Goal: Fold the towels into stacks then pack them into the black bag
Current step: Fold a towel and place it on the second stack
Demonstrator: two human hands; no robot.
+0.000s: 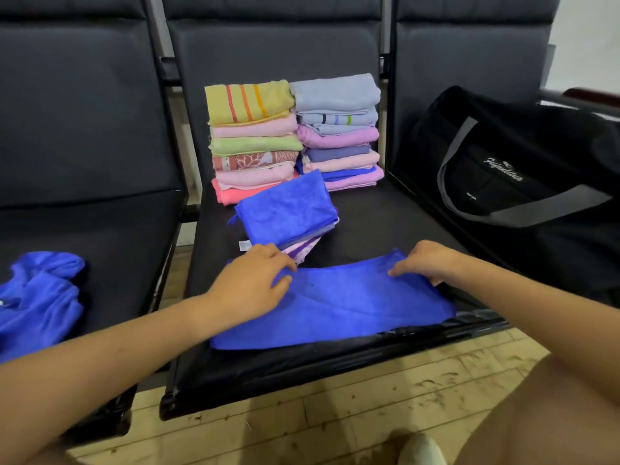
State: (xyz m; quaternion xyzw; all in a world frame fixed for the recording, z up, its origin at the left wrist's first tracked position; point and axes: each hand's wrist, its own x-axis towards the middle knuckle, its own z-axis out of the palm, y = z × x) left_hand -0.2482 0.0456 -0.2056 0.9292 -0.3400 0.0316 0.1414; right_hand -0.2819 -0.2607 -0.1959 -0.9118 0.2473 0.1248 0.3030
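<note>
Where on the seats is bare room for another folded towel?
Bare: the middle seat right of the small blue-topped pile, and the left seat behind the crumpled blue towel. Crowded: the flat blue towel in front, two stacks behind.

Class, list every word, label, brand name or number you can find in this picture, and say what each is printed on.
Cursive white logo on the black bag: too blurred to read with certainty.
Small white print below that logo: too small to read.
White care tag on the folded blue towel: too small to read.
No numbers or signs visible.
</note>
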